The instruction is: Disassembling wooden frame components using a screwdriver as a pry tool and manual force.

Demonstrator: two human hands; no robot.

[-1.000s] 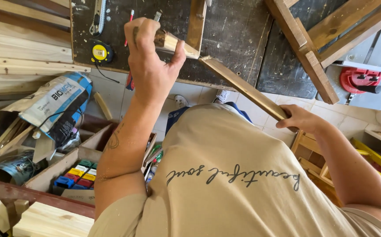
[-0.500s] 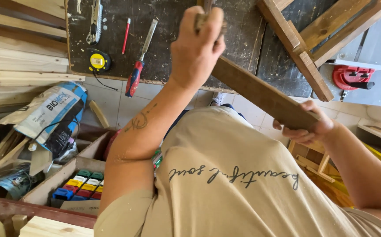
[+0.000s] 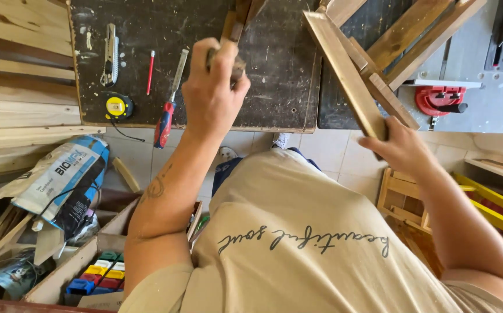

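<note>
From the head view I see my left hand (image 3: 214,87) clenched around the lower end of a narrow wooden piece (image 3: 237,26) that rises over the dark workbench (image 3: 274,69), near its front edge. My right hand (image 3: 399,148) grasps the near end of a long wooden slat (image 3: 344,72), which slants up and to the left over the gap between the bench and the grey table saw (image 3: 483,87). On the bench to the left lie a red-handled screwdriver (image 3: 167,113), a yellow tape measure (image 3: 116,106), a red pencil (image 3: 150,72) and a utility knife (image 3: 110,55).
</note>
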